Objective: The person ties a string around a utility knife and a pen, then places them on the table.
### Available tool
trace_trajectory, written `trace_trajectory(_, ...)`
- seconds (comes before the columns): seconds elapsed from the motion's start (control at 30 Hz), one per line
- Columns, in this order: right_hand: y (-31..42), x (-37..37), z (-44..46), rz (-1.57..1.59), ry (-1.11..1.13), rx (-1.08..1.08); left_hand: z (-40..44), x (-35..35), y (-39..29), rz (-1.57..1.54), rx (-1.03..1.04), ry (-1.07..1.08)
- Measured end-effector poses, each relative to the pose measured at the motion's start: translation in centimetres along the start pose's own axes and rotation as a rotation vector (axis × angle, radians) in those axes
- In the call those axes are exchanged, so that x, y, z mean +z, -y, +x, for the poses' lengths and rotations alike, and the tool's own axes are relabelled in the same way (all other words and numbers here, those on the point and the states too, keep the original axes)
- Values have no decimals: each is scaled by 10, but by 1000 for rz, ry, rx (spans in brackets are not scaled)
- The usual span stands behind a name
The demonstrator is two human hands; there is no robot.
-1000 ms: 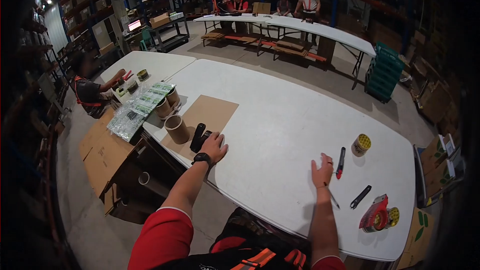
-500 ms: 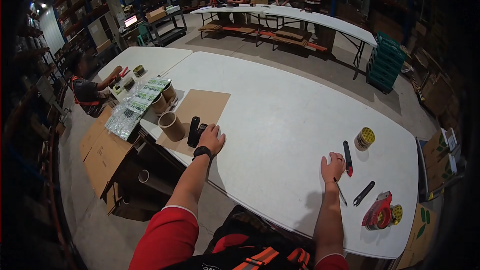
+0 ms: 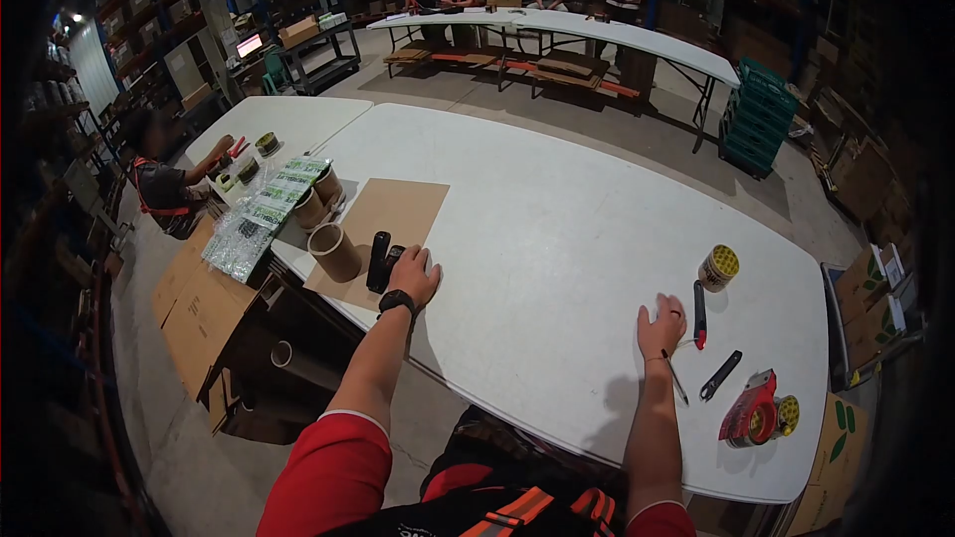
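My left hand [image 3: 415,276] lies palm down on the white table [image 3: 537,229], its fingers spread, close against a black handled object [image 3: 379,264] whose kind I cannot make out. That object sits on a flat cardboard sheet [image 3: 398,214], beside an upright cardboard tube [image 3: 335,254]. Over on the right, my right hand [image 3: 661,326] has its fingers apart and holds nothing. Nearest to it are a black-and-red utility knife [image 3: 699,313] and a thin pen-like stick [image 3: 677,380]. A roll of tape [image 3: 718,268] stands beyond the knife.
A black cutter [image 3: 720,376] and a red tape dispenser [image 3: 751,418] lie at the right. Bubble-wrapped packs [image 3: 261,219] and more tubes are at the left, above a cardboard box [image 3: 194,288]. A co-worker [image 3: 164,184] sits at the far left; others stand behind the back table [image 3: 597,30].
The view has shifted slightly. My right hand has lifted its fingers a little and sits slightly farther from the knife. The left hand stays beside the black object.
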State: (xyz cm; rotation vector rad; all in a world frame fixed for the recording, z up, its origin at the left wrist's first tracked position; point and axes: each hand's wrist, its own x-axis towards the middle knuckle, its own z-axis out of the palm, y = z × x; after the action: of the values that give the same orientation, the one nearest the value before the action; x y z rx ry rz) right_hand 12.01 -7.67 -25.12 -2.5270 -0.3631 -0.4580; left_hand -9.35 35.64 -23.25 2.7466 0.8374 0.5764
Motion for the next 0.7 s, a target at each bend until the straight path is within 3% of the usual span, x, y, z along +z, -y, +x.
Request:
trace_trajectory(0.03, 6, -5, -2, -8, 144, 61, 0, -1, -1, -1, 3, 2)
trace_trajectory(0.13, 10, -8, -4, -45, 151, 24, 0, 0, 0, 15, 7, -5)
trace_trajectory(0.7, 7, 0, -4, 13, 15, -62, 2, -6, -6, 14, -46, 46)
